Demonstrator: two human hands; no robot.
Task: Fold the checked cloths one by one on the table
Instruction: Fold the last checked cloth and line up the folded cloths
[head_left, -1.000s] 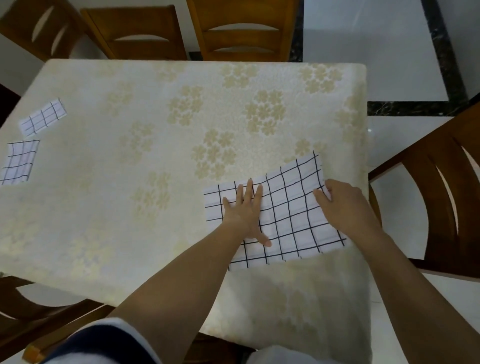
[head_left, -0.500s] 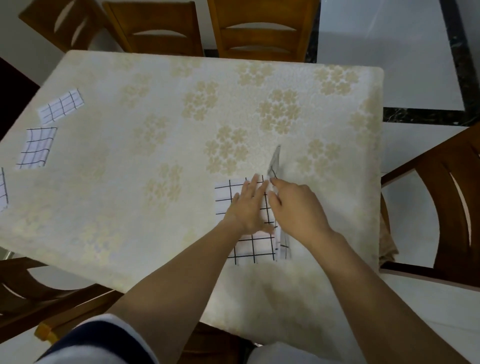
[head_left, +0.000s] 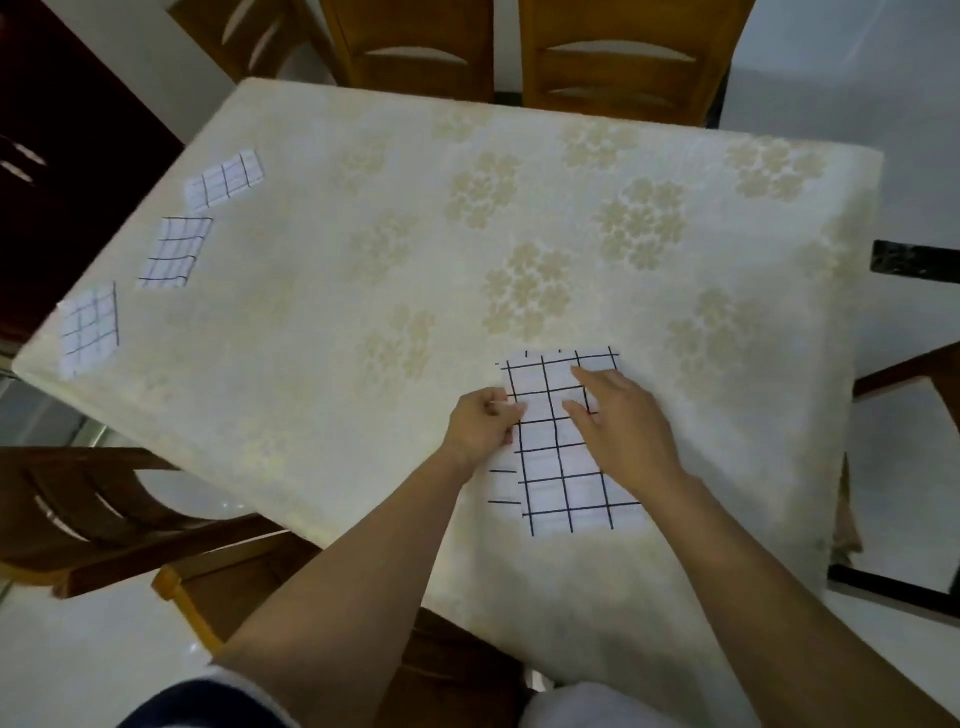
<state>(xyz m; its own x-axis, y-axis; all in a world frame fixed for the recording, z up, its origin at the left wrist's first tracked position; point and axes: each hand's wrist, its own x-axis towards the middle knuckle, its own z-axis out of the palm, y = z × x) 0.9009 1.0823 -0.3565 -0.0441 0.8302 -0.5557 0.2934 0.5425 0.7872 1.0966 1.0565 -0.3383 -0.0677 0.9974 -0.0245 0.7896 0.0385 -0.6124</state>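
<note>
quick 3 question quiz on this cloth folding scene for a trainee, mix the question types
1. True or false: the right hand lies flat on top of the checked cloth being folded.
2. How many folded checked cloths lie along the table's left edge?
3. Which does the left hand hold? A) the cloth's left edge B) a chair C) nothing

Key
1. True
2. Three: the far folded cloth, the middle folded cloth, the near folded cloth.
3. A
</note>
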